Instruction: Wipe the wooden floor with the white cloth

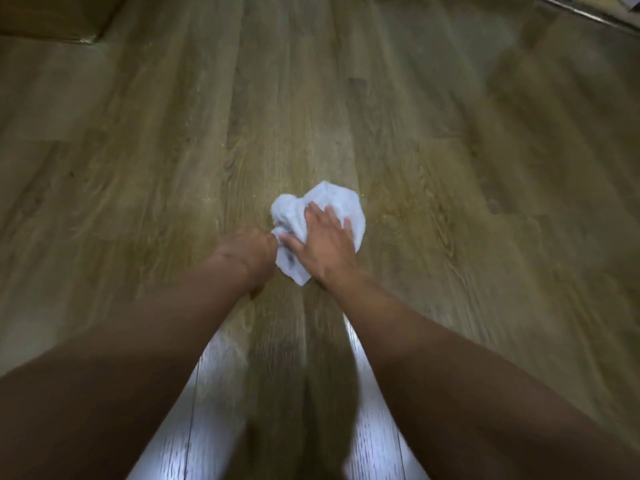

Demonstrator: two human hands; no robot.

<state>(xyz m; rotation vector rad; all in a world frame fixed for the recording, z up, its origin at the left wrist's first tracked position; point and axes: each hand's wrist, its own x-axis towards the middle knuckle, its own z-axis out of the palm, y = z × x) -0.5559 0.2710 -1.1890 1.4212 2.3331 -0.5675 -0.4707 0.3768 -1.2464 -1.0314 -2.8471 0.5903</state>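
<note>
A crumpled white cloth (330, 202) lies on the wooden floor (450, 168) in the middle of the view. My right hand (325, 244) lies flat on top of it with the fingers spread and straight, pressing it down. My left hand (247, 251) sits at the cloth's left edge with its fingers curled under; it seems to grip that edge, though the fingertips are hidden. Both forearms reach forward from the bottom of the frame. The cloth shows a small dark smudge near its near corner.
Fine pale crumbs or dust are scattered on the planks around the cloth. A brown box or furniture edge (52, 19) sits at the far left. A dark threshold strip (588, 12) runs along the far right corner. Light glares off the floor between my arms.
</note>
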